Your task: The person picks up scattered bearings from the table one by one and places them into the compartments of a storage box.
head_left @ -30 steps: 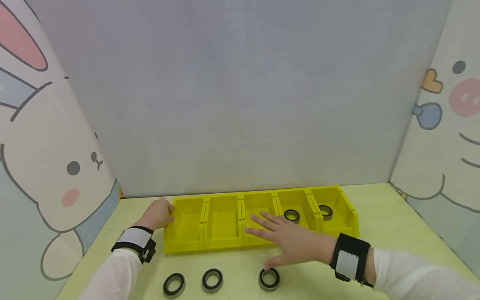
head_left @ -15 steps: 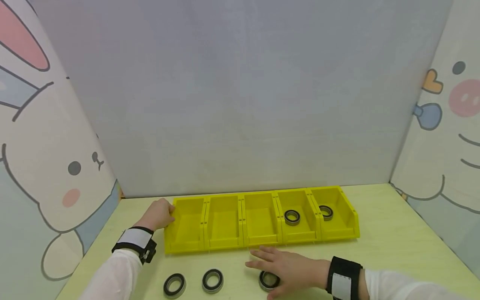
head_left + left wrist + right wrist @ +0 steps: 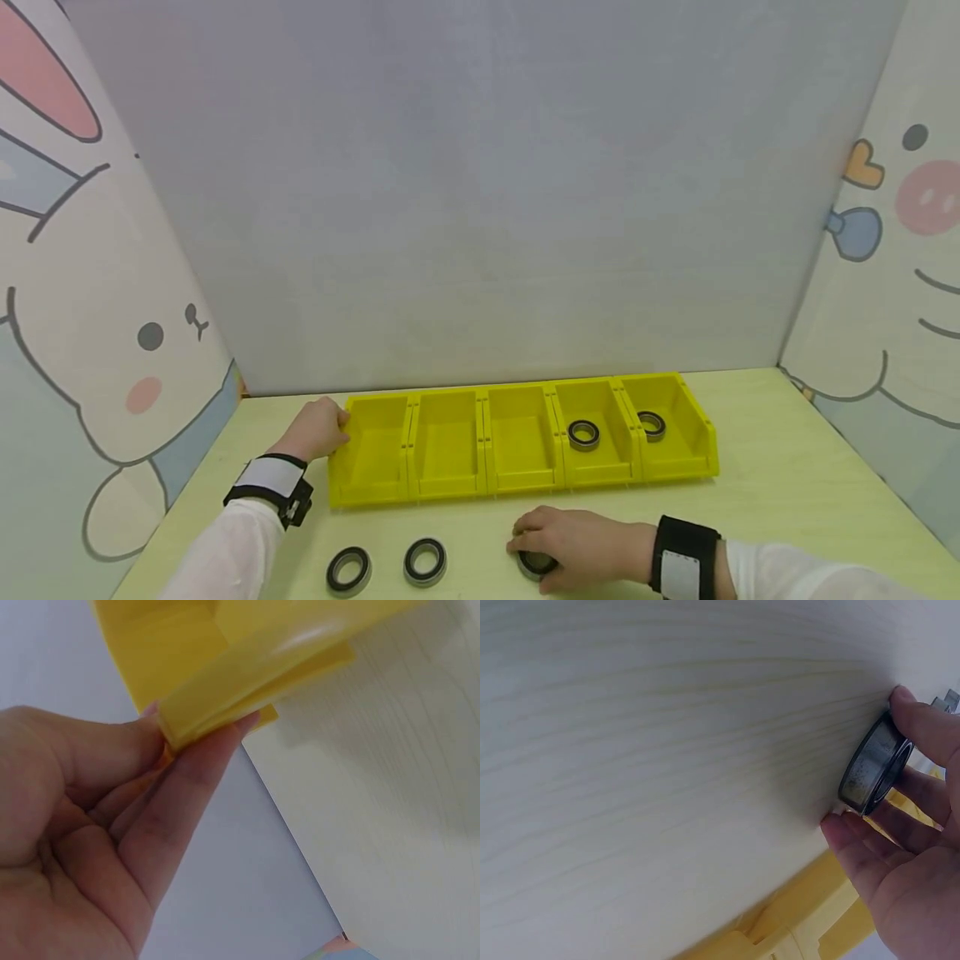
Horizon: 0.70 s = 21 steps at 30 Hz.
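My left hand (image 3: 313,427) pinches the left side wall of a row of joined yellow bins (image 3: 525,482). In the left wrist view, thumb and fingers (image 3: 191,776) clasp that wall's rim from both sides. My right hand (image 3: 581,546) grips a ball bearing (image 3: 536,567) on the table in front of the bins. The right wrist view shows this bearing (image 3: 874,765) between the thumb on one side and the fingertips on the other, its steel outer ring facing the camera. In the head view the hand covers part of it.
Two more bearings lie on the table to the left, one near the middle (image 3: 425,562) and one further left (image 3: 348,572). The two rightmost bins each contain a bearing, one here (image 3: 583,435), another beside it (image 3: 652,425). A grey wall (image 3: 480,208) stands behind.
My right hand has come down and back from above the bins to the front bearing, and its spread fingers have closed around it. The left hand keeps its hold on the bin wall.
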### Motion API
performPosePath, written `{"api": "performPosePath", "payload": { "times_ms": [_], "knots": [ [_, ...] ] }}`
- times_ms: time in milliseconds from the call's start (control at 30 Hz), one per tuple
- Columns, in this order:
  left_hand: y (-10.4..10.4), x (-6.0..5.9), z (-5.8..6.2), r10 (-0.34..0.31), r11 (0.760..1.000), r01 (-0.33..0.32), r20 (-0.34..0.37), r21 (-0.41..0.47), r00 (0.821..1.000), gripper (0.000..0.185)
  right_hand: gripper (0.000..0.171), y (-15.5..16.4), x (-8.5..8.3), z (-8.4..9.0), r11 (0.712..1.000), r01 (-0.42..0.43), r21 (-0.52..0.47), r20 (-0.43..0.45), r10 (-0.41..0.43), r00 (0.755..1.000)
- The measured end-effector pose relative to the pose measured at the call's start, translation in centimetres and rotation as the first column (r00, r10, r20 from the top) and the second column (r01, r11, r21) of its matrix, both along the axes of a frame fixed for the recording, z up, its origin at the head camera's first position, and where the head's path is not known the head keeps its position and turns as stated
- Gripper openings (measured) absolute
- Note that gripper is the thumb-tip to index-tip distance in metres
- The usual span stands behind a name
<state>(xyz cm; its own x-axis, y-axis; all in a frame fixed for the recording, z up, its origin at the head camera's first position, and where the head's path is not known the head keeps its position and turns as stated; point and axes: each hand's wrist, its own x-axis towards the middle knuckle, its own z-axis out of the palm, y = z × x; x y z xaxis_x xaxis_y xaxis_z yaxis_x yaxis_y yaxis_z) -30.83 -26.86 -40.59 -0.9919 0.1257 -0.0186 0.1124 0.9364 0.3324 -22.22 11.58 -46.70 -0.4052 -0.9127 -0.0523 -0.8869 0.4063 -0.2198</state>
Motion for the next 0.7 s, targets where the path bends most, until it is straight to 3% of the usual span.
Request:
{"api": "performPosePath", "payload": {
  "times_ms": [200,500,700],
  "knots": [
    [-0.2,-0.2,-0.3,-0.007,1.0,0.007,-0.008,-0.005,1.0,0.022,0.044,-0.9,-0.1,0.2,1.0,0.001,0.026,-0.042,0.0,0.999],
    [-0.2,-0.1,-0.4,-0.014,1.0,0.014,-0.018,0.001,1.0,0.037,0.038,-1.8,-0.2,1.3,0.995,-0.008,0.103,-0.041,0.012,0.999],
    [-0.2,-0.1,-0.2,-0.027,1.0,0.027,-0.03,0.002,0.999,0.037,0.04,-2.4,-0.9,3.2,0.987,0.003,0.162,0.051,-0.011,0.999]
  ]
}}
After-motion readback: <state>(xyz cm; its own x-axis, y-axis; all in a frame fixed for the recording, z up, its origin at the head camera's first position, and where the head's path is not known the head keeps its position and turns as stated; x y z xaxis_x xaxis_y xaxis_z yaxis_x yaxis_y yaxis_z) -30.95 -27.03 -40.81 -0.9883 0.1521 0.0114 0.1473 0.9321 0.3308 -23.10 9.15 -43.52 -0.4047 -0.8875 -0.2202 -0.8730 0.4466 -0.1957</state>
